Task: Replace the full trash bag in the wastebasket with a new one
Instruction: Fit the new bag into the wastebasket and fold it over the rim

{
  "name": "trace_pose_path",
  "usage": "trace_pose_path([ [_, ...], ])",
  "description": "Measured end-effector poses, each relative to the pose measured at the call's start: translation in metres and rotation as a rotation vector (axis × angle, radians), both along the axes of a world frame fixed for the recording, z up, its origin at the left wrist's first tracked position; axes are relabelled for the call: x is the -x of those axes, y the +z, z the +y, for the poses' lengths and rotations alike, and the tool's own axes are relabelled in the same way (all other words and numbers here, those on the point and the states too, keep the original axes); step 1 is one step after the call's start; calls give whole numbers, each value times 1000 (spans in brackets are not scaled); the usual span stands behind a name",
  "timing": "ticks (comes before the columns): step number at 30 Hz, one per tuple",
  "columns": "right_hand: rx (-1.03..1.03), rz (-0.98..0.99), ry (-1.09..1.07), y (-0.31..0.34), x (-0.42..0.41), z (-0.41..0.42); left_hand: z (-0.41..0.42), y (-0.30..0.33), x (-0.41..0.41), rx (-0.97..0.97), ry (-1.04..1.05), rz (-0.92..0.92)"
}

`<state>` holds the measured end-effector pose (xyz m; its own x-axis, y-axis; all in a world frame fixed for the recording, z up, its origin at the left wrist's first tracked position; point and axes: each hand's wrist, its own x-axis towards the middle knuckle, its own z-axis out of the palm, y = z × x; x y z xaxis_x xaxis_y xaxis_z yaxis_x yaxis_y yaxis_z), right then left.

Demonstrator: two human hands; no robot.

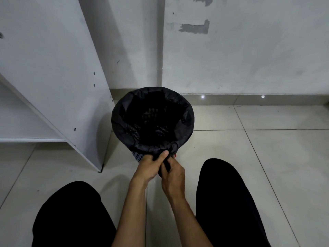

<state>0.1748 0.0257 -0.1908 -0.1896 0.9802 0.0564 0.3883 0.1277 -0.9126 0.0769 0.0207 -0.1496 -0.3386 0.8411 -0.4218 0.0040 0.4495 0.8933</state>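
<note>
So there's a blue perforated wastebasket (136, 155) on the tiled floor (267, 157), right up against the wall corner with a white shelf unit (53, 77) just to its left, and a black trash bag (153, 118) is lining it with the edge folded over the rim. Both hands are at the near side of the rim: the left hand (151, 166) and right hand (173, 173) are touching each other and pinching a bunched bit of the bag's edge. Knees in black trousers (227, 202) show on either side.

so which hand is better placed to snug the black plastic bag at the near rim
Left, probably: the left hand has its thumb on the black plastic bag at the rim; the right hand grips slack lower down.
</note>
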Motion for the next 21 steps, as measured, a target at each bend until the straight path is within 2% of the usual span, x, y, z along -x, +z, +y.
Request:
trace_pose_path([
  [5, 97, 92, -32, 1, -8, -5, 0, 0, 8, -5, 57, -69],
  [10, 205, 204, -136, -1, -5, -12, -1, -6, 5, 66, -2, -145],
  [13, 185, 163, -136, -4, -1, -13, 1, -4, -3, 115, -26, -239],
  [17, 104, 18, -84, -4, 0, -4, 3, 2, -9, 92, 73, -451],
  [19, 102, -30, -69, -5, 2, -3, 4, 2, -10, 99, 64, -469],
  [21, 134, 4, -51, -4, 4, -4, 4, -1, -11, 104, 46, -463],
])
